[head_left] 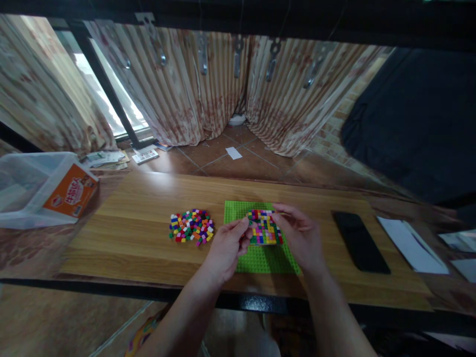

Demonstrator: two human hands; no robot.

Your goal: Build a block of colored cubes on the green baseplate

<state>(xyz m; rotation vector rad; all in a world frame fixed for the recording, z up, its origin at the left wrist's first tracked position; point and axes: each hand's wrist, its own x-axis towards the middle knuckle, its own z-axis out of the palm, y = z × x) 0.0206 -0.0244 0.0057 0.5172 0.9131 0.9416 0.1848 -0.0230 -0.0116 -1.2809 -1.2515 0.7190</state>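
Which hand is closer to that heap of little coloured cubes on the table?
The left hand: it is just to the right of the heap of coloured cubes. The right hand is farther away, at the right side of the multicoloured panel.

Wide gap afforded between bin and cubes; strip behind mat unobstructed. Mat's middle blocked by left hand and right hand; passage rightward narrowed by phone.

Between the left grip and right grip is the brick panel, over a baseplate on the counter. Left of the grips lie loose bricks, then a bin; right, a phone, then paper.
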